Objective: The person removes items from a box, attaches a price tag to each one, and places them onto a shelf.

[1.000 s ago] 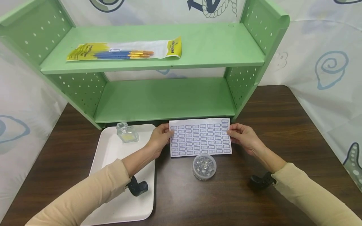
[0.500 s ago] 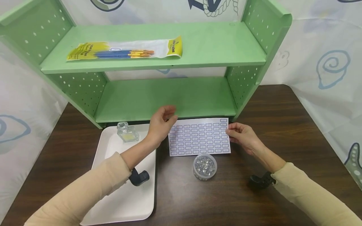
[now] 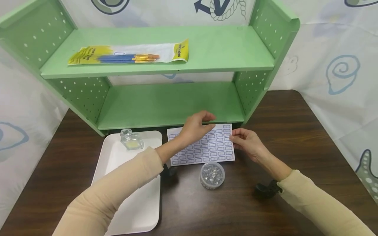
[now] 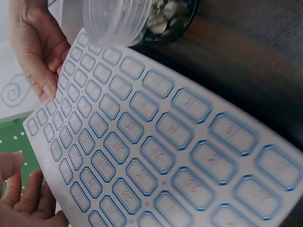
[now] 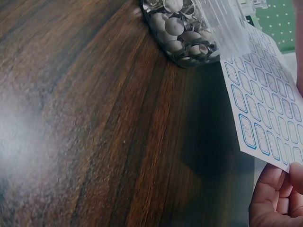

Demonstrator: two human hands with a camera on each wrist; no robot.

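Left grip [image 3: 195, 127] loosely parted, right grip [image 3: 248, 143] pinched

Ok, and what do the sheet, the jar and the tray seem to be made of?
Sheet: probably paper, slightly glossy; it's thin and catches light.
Jar: likely clear plastic, shiny; see-through, with ridged lines near the top, though glass isn't ruled out.
Tray: likely plastic, smooth white, with rounded corners; coated metal could look alike.

From here I see a rectangular white paper sheet of blue-outlined labels [image 3: 206, 147], printed side up, raised off the brown wooden counter [image 3: 189, 209].
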